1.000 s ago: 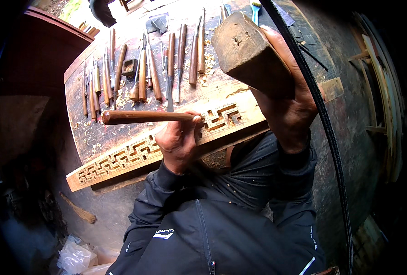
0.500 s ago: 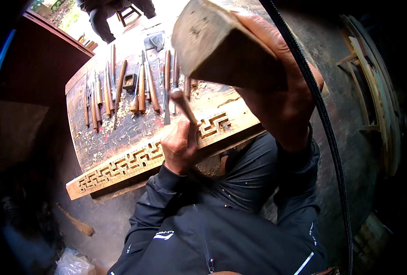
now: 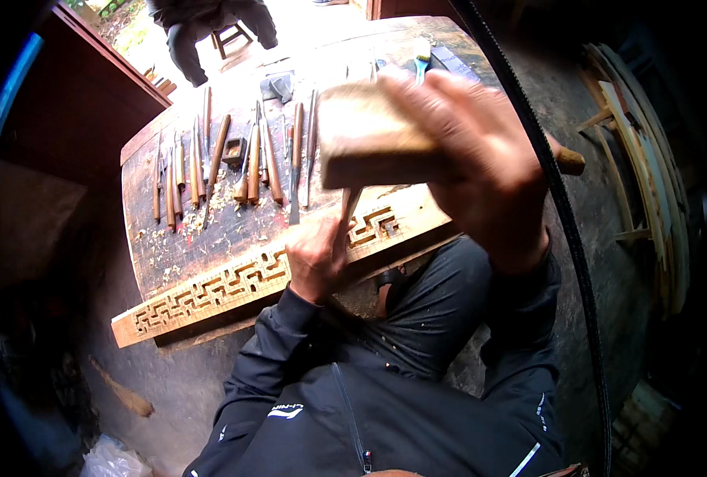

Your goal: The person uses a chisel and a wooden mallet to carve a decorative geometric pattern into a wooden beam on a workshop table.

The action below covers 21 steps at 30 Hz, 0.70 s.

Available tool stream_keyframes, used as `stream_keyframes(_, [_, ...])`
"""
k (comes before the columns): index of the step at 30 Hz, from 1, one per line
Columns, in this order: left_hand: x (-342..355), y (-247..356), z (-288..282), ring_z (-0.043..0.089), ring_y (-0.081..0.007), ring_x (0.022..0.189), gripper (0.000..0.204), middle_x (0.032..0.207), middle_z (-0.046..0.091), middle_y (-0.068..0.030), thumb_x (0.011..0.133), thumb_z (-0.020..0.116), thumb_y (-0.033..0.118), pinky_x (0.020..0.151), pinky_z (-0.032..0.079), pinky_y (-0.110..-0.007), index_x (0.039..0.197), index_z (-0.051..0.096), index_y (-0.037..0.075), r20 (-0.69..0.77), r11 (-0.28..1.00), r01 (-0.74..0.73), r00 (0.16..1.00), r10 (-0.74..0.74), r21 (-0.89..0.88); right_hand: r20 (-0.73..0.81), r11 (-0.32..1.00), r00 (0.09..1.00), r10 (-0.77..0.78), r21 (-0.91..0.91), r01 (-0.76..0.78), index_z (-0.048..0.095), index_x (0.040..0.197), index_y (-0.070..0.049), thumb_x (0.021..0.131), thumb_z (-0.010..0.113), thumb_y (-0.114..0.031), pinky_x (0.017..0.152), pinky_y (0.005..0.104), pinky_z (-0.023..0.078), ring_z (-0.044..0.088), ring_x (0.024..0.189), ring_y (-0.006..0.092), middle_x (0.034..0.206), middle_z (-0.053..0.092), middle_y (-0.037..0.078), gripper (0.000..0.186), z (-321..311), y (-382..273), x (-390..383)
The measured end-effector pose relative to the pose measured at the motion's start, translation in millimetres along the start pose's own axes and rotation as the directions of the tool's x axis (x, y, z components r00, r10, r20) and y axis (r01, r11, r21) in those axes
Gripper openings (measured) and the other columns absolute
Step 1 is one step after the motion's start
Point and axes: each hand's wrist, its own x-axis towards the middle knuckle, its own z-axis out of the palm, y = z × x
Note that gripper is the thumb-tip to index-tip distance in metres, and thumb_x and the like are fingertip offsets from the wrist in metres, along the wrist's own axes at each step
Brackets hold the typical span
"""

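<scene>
My left hand (image 3: 312,256) grips a wooden-handled chisel (image 3: 343,220), stood steeply on a pale board (image 3: 155,322) carved with an angular meander pattern. My right hand (image 3: 481,151) is wrapped round a blurred wooden mallet (image 3: 369,131), whose head is right over the top of the chisel and hides its end; whether they touch I cannot tell. The board lies along the near edge of a worn wooden worktable (image 3: 147,262). Behind it lie several wooden-handled carving tools (image 3: 214,159), a small square wooden box (image 3: 233,151), a grey cloth-like item (image 3: 277,87) and wood shavings.
A person (image 3: 186,40) is beyond the table by a wooden stool (image 3: 230,36). Stacked boards (image 3: 640,191) stand at the right. A straw brush (image 3: 123,389) and a plastic bag (image 3: 115,461) lie on the floor at left. A dark strap (image 3: 560,191) crosses the view at right.
The chisel has swung from lying nearly horizontal to standing steeply in my left hand. My right hand has brought the mallet down and leftward over it. The view has shifted slightly.
</scene>
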Motion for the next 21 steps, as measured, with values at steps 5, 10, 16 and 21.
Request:
stream_keyframes(5, [1, -4, 0, 0.062, -0.035, 0.065, 0.017, 0.076, 0.063, -0.0159, 0.088, 0.081, 0.004, 0.061, 0.048, -0.044, 0.097, 0.067, 0.004, 0.004, 1.0, -0.001, 1.0, 0.001, -0.014, 0.037, 0.999, 0.998, 0.05, -0.009, -0.05, 0.074, 0.136, -0.01, 0.08, 0.091, -0.012, 0.096, 0.0408, 0.063, 0.078, 0.11, 0.0327, 0.121, 0.078, 0.019, 0.059, 4, -4, -4])
stream_keyframes(10, [-1, -8, 1, 0.066, -0.0351, 0.068, 0.017, 0.08, 0.067, -0.0156, 0.088, 0.081, 0.004, 0.063, 0.051, -0.043, 0.099, 0.069, 0.004, -0.014, 1.0, 0.015, 1.0, -0.015, -0.017, -0.045, 0.998, 0.998, 0.048, 0.045, -0.046, 0.075, 0.137, -0.01, 0.078, 0.09, -0.006, 0.091, 0.0416, 0.063, 0.078, 0.101, 0.032, 0.118, 0.077, 0.019, 0.061, 4, 2, -1])
stream_keyframes(16, [-12, -11, -12, 0.072, -0.0201, 0.072, 0.009, 0.086, 0.076, -0.0132, 0.097, 0.077, 0.003, 0.067, 0.055, -0.033, 0.102, 0.07, 0.002, -0.026, 0.978, 0.193, 0.98, -0.195, -0.079, 0.01, 0.995, 0.996, 0.09, 0.051, -0.091, 0.074, 0.139, -0.009, 0.078, 0.087, -0.002, 0.097, 0.0437, 0.061, 0.075, 0.108, 0.0342, 0.119, 0.076, 0.02, 0.064, 31, -1, -23])
stream_keyframes(21, [-21, -9, -34, 0.072, -0.0095, 0.08, 0.013, 0.089, 0.076, -0.0067, 0.103, 0.072, 0.002, 0.072, 0.055, -0.023, 0.114, 0.065, 0.002, -0.043, 0.703, 0.57, 0.763, -0.645, -0.425, 0.017, 0.96, 0.963, 0.268, 0.083, -0.268, 0.073, 0.137, -0.005, 0.081, 0.087, -0.007, 0.094, 0.0431, 0.062, 0.077, 0.108, 0.035, 0.118, 0.078, 0.019, 0.057, 55, 4, -54])
